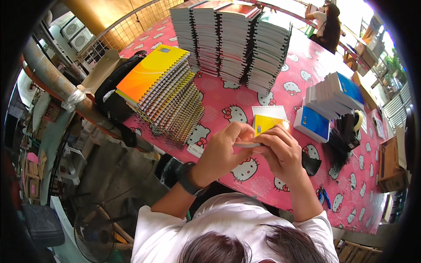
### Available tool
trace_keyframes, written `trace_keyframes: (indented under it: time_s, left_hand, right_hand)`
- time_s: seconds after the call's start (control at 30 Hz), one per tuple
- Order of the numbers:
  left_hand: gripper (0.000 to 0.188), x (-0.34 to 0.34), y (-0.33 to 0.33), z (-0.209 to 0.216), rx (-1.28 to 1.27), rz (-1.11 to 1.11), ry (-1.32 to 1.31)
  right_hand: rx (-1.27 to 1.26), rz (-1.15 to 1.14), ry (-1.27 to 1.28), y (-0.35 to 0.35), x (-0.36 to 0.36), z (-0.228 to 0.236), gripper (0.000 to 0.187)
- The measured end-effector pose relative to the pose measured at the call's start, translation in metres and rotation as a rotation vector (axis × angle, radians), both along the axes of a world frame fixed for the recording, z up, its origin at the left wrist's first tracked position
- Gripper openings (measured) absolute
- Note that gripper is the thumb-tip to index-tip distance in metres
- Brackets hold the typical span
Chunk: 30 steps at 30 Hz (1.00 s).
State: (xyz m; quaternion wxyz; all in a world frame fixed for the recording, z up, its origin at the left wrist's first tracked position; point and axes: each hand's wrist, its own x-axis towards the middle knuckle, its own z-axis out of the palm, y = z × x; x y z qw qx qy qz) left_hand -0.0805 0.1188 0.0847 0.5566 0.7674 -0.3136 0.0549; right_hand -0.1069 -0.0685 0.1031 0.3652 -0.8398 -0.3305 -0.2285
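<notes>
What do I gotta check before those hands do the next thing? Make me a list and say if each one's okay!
1. Left hand holding the thin flat item: ok.
2. Right hand holding it too: ok.
3. Item's pages lined up: cannot tell, fingers cover much of it.
4. Space just beyond the hands clear: not ok, a small yellow notebook lies there.
5. Blue-handled tool away from both hands: ok.
6. Tall notebook stacks straight: cannot tell, the lens bends edges.
</notes>
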Motion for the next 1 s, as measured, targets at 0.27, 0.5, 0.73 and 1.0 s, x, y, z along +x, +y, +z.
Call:
trace_keyframes:
  time_s: [0.27, 0.5, 0.73, 1.0]
  left_hand:
    - [0.042, 0.033, 0.083, 0.099, -0.4, 0.487, -0.474]
    - [0.031, 0.068, 0.165, 0.067, 0.37, 1.133, -0.384]
    - [0.018, 0.033, 0.083, 0.078, 0.061, 1.023, -0.971]
    - [0.044, 0.072, -0.109, -0.093, 0.499, -0.064, -0.568]
  right_hand:
    - [0.305, -0.203, -0.221, 0.003, 0.027, 0.016, 0.044]
    - [0.225, -0.399, -0.03, -0.039, 0.006, -0.038, 0.036]
    - [0.251, -0.586, 0.121, -0.081, -0.033, -0.081, 0.026]
    - [0.226, -0.589, 0.288, -0.092, -0.044, -0.099, 0.022]
